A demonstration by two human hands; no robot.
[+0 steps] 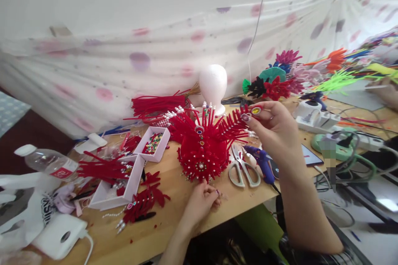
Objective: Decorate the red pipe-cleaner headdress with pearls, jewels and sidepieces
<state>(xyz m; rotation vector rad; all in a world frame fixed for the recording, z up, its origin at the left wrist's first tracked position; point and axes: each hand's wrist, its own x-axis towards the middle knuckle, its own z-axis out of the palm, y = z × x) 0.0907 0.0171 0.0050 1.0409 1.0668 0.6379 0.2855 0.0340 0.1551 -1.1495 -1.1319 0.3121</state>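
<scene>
A red chenille headdress (203, 151) with pearls, a round beaded flower at the front and coloured gems up the middle stands on the wooden table. At its lower front edge, my left hand (203, 201) is closed, fingertips gripping the rim; what lies inside the curled fingers is hidden. My right hand (276, 126) is raised at the headdress's right side, its thumb and fingers pinching the tip of the red feather-shaped wing (231, 125). A yellow oval gem (256, 110) in a red-rimmed setting shows between those fingers.
Scissors (244, 169) and a blue glue gun (264, 165) lie right of the headdress. White trays (155, 145) of gems and red pieces stand left, near a plastic bottle (46, 161). Behind is a white foam head (213, 85). Cables and power strips (329, 128) crowd the right.
</scene>
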